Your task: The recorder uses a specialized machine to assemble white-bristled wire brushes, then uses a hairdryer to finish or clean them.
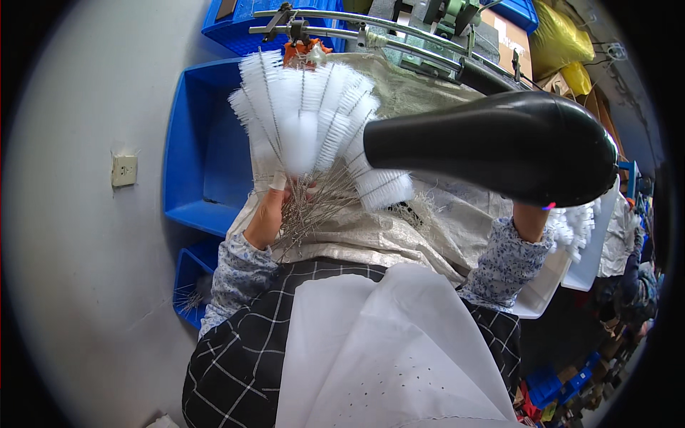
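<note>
My left hand (pixel 270 214) is closed around the twisted wire stems of a bundle of brushes (pixel 300 135). Their white bristle heads fan out above the fingers, and the bare wires (pixel 314 207) splay below and to the right. A pale wrap covers part of the thumb. From the right, a black hair dryer (pixel 492 139) points its nozzle at the bristles, close to the right side of the fan. My right hand (pixel 529 222) is under the dryer, apparently on its handle; the dryer's body hides the fingers and only skin near the wrist shows.
A blue bin (pixel 191 153) stands left of the brushes, and a smaller blue bin (pixel 187 278) with wires sits below it. Woven sheeting (pixel 399 242) covers the work surface. Metal rods (pixel 407 43) cross the back. White brushes (pixel 574 225) lie right, near a white tray (pixel 542 289).
</note>
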